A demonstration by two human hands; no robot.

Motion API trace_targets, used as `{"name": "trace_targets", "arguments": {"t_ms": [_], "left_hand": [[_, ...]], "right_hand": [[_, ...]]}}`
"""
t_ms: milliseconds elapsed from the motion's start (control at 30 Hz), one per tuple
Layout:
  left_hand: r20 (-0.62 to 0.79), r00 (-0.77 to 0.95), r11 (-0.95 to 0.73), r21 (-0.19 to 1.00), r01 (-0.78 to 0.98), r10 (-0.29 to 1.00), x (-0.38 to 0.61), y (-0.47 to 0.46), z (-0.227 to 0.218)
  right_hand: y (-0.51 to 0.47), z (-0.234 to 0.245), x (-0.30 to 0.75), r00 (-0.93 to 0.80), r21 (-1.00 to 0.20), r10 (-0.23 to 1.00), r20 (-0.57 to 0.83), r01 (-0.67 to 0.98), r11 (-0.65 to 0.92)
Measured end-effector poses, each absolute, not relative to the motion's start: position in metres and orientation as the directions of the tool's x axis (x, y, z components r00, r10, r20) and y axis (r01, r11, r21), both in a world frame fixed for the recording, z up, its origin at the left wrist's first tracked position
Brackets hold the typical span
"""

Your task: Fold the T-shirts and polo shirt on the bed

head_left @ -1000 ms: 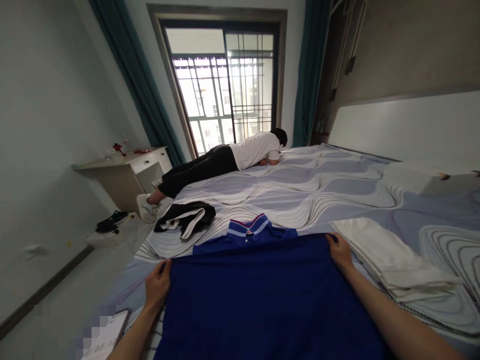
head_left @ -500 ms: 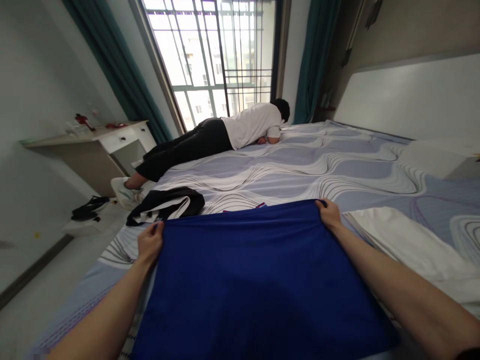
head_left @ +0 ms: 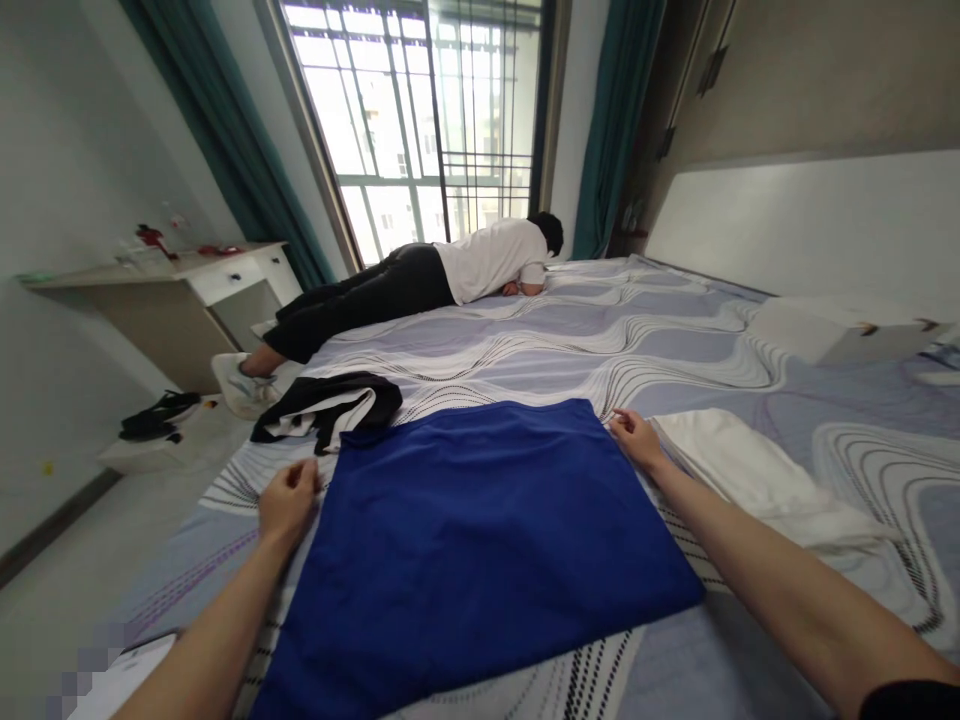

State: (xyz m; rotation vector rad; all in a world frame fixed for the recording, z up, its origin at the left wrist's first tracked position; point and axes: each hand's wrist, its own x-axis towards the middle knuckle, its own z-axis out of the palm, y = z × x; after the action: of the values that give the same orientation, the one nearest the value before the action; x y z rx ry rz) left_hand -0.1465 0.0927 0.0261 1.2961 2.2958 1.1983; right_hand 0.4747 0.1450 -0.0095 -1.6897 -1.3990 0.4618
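Note:
A plain blue cloth point(head_left: 480, 530) lies spread on the bed, with small creases across its middle. Just left of its far left corner is my left hand point(head_left: 289, 505), fingers curled together with nothing seen in them. My right hand point(head_left: 636, 438) is beside the far right corner, apart from the cloth. Its index finger is partly stretched out and it holds nothing. Folded white fabric point(head_left: 757, 475) lies to the right, close to my right wrist. A black and white garment point(head_left: 337, 405) is bunched up beyond my left hand.
A person point(head_left: 420, 280) lies face down across the far side of the bed point(head_left: 555, 345). A white box point(head_left: 832, 330) sits at the right by the headboard point(head_left: 795, 215). To the left stand a desk point(head_left: 217, 275) and, on the floor, dark shoes point(head_left: 157, 415) on a box.
Both hands have let go of the blue cloth's far corners and moved slightly outward from it. The cloth, stretched taut before, has settled onto the bed.

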Motion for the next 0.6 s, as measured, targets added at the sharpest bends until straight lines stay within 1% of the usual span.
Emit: {"name": "trace_targets", "arguments": {"t_ms": [67,167,200,267,333,367,400,433,467,533,600], "left_hand": [[0.160,-0.604,0.392,0.627,0.673,0.781,-0.141,0.050,0.028],[0.121,-0.573,0.453,0.489,0.745,0.811,-0.130,-0.025,0.028],[0.121,-0.538,0.436,0.453,0.778,0.834,-0.124,-0.049,0.027],[0.141,-0.426,0.354,0.360,0.863,0.894,-0.111,-0.091,0.024],[0.110,-0.338,0.288,0.326,0.900,0.935,-0.096,-0.115,0.024],[0.071,-0.325,0.288,0.314,0.905,0.943,-0.088,-0.121,0.027],[0.028,-0.332,0.307,0.314,0.899,0.943,-0.082,-0.124,0.032],[-0.008,-0.349,0.332,0.332,0.883,0.937,-0.076,-0.124,0.039],[-0.033,-0.370,0.353,0.382,0.854,0.929,-0.071,-0.123,0.047],[-0.065,-0.401,0.367,0.555,0.746,0.914,-0.065,-0.122,0.063],[-0.100,-0.399,0.348,0.705,0.617,0.911,-0.067,-0.127,0.074]], "right_hand": [[0.106,-0.004,0.475,0.304,-0.792,0.925,0.227,0.610,-0.006],[0.037,0.003,0.471,0.336,-0.727,0.921,0.198,0.681,-0.092],[0.012,0.003,0.468,0.345,-0.689,0.922,0.174,0.712,-0.137],[-0.033,0.002,0.462,0.348,-0.582,0.934,0.078,0.777,-0.240],[-0.066,-0.001,0.455,0.377,-0.494,0.926,0.002,0.806,-0.327],[-0.077,-0.002,0.452,0.375,-0.482,0.927,-0.023,0.808,-0.339],[-0.084,0.000,0.449,0.356,-0.499,0.934,-0.038,0.803,-0.326],[-0.088,0.003,0.445,0.321,-0.542,0.946,-0.040,0.788,-0.290],[-0.089,0.008,0.443,0.279,-0.601,0.960,-0.029,0.762,-0.240],[-0.089,0.023,0.439,0.222,-0.718,0.975,0.009,0.680,-0.148],[-0.093,0.038,0.440,0.213,-0.807,0.977,-0.006,0.576,-0.131]]}}
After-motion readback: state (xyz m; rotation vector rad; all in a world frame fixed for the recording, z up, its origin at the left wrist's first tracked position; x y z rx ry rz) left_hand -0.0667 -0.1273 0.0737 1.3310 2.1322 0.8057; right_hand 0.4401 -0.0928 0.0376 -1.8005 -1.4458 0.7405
